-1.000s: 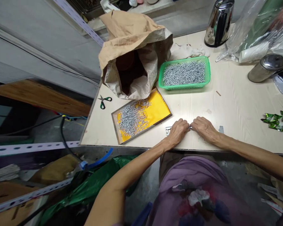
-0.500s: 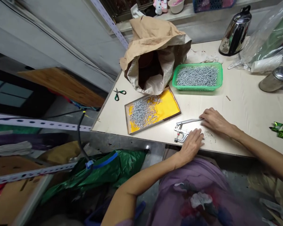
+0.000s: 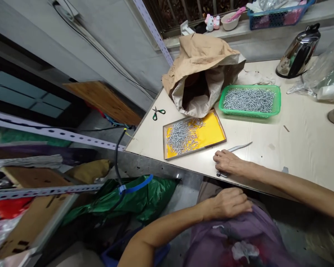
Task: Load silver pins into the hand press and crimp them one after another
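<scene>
A metal lever tool (image 3: 241, 147) with a long thin handle lies near the front edge of the table. My right hand (image 3: 227, 162) is closed over its head end, where the earlier view shows a coil spring and a curved frame. Most of that end is now covered by my fingers. Over my lap, against the purple shirt (image 3: 247, 237), is my left hand (image 3: 229, 202), its fingers bent together; whatever they hold, if anything, is hidden. Beyond the tool, a shallow tray (image 3: 213, 129) with a yellow bottom carries many small silvery metal pins (image 3: 180, 139).
A green basket (image 3: 278, 107) full of similar pins stands behind, beside an open brown paper bag (image 3: 203, 48). Green-handled scissors (image 3: 157, 112) lie left of the tray. A steel kettle (image 3: 297, 52) and clear plastic (image 3: 328, 74) are at back right.
My left hand has come off the tool and down to my lap. My right hand has moved from the handle's end onto the tool's head. The view has shifted left.
</scene>
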`<state>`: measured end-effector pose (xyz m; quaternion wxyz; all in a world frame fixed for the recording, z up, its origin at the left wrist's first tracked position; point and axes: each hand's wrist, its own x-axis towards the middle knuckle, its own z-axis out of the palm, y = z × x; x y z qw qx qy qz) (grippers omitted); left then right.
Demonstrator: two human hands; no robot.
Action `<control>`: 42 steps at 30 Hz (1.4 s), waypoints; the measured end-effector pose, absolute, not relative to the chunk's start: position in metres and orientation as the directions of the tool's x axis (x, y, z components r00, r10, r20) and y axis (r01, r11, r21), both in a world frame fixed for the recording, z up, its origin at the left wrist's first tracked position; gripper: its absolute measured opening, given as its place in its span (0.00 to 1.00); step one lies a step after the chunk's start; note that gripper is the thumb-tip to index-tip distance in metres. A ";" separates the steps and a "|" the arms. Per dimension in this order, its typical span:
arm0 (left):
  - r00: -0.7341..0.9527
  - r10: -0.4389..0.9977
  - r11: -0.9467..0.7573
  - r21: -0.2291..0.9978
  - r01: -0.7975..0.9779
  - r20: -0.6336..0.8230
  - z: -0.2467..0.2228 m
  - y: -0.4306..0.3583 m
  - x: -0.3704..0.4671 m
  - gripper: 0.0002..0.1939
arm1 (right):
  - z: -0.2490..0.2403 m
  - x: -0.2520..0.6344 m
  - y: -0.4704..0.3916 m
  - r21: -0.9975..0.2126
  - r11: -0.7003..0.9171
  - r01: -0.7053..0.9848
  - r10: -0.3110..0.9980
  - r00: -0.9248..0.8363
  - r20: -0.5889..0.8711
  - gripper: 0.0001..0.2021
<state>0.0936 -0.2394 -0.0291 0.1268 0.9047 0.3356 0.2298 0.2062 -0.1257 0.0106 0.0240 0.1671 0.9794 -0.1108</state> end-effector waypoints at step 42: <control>0.047 0.811 0.484 0.714 0.507 -0.583 0.005 -0.173 0.047 0.12 | -0.006 0.285 -0.190 -0.334 0.568 0.752 0.801 -0.599 0.013 0.11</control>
